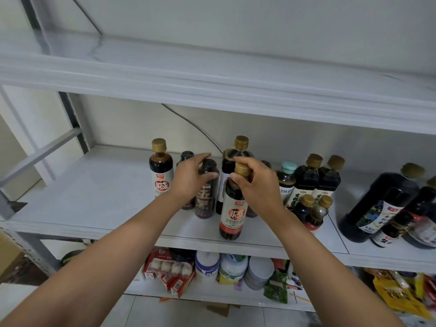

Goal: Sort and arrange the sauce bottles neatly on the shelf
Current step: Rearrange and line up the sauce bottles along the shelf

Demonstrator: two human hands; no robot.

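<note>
Lower shelf [207, 295]: red-white cartons [169, 272] at left, white tubs [207, 265] in middle, green packet [276, 286] beside them, yellow bags [396, 296] at right edge. Cardboard box [9, 256] far left. Grey cable [188, 121] on wall.

Head-worn wide view, forward and down, near the shelf [106, 190].

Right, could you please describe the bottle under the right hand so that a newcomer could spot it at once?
Look at the middle shelf, at the cluster of dark bottles near its centre. The bottle is closest to the front edge, the right hand gripping its gold cap. Its red-and-white label matches only the far-left bottle, which stands further back, untouched.
</note>
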